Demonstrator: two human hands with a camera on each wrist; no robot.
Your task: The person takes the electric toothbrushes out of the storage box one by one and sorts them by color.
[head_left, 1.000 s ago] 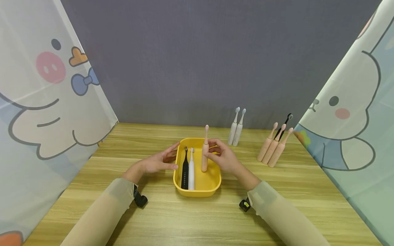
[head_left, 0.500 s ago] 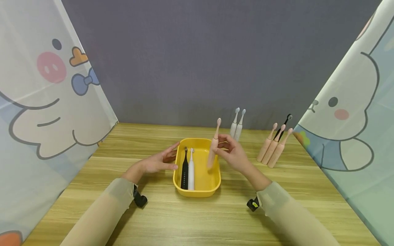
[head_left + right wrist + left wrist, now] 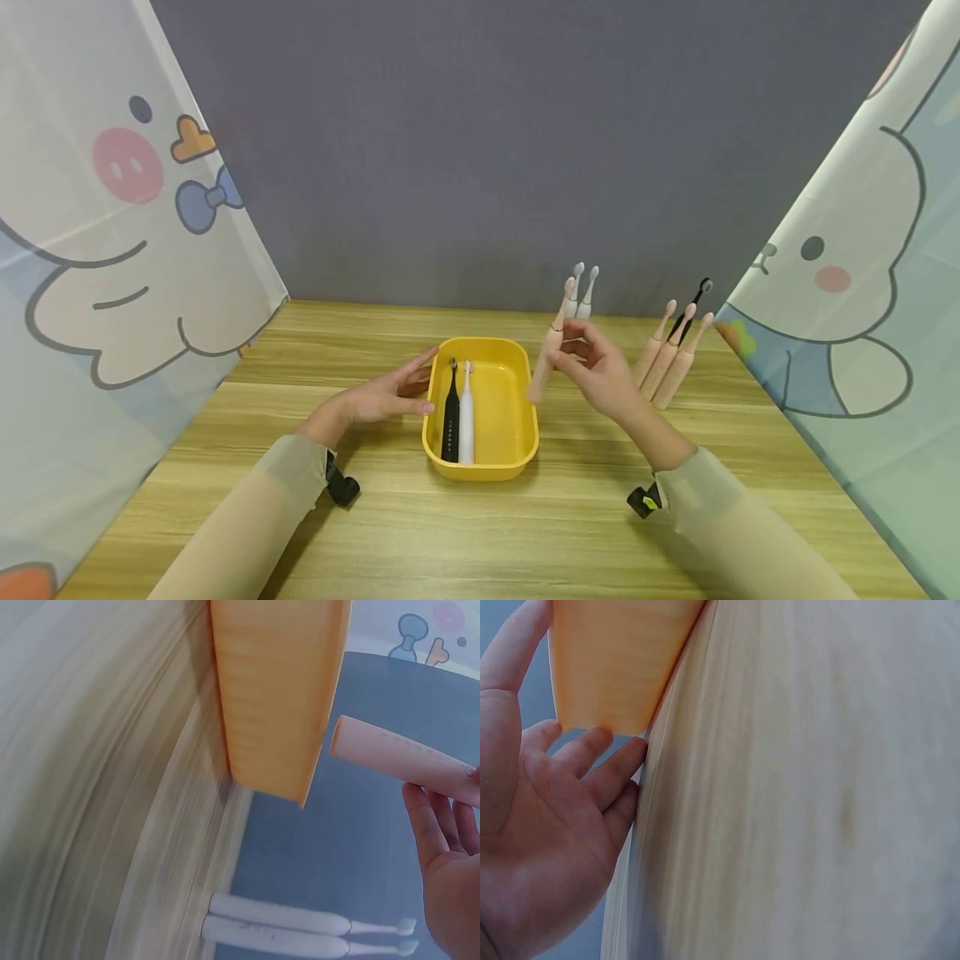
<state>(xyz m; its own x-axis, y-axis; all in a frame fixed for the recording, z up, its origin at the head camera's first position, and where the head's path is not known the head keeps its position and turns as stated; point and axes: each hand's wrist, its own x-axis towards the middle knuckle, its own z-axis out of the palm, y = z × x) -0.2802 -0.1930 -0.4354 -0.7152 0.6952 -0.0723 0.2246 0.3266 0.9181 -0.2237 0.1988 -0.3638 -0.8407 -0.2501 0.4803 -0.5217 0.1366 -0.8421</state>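
My right hand (image 3: 606,379) pinches a pink electric toothbrush (image 3: 550,358), head up and tilted, over the right rim of a yellow tray (image 3: 482,472). In the right wrist view the toothbrush (image 3: 397,756) is clear of the tray wall (image 3: 277,697). Against the tray's left side rests my left hand (image 3: 382,396), its fingers fairly straight; the left wrist view shows the fingertips touching the tray (image 3: 619,667). Inside the tray, on its left, lie a black electric toothbrush (image 3: 451,421) and a white electric toothbrush (image 3: 467,421), side by side.
Two white toothbrushes (image 3: 587,302) stand upright behind my right hand, partly hidden by it. Farther right, several pink toothbrushes (image 3: 671,367) stand together with a black toothbrush (image 3: 702,288) behind them. A grey panel (image 3: 525,150) backs the wooden table (image 3: 480,542).
My right hand has lifted the pink toothbrush out of the tray and carried it to the right, tilting it. The left hand and the tray have stayed put.
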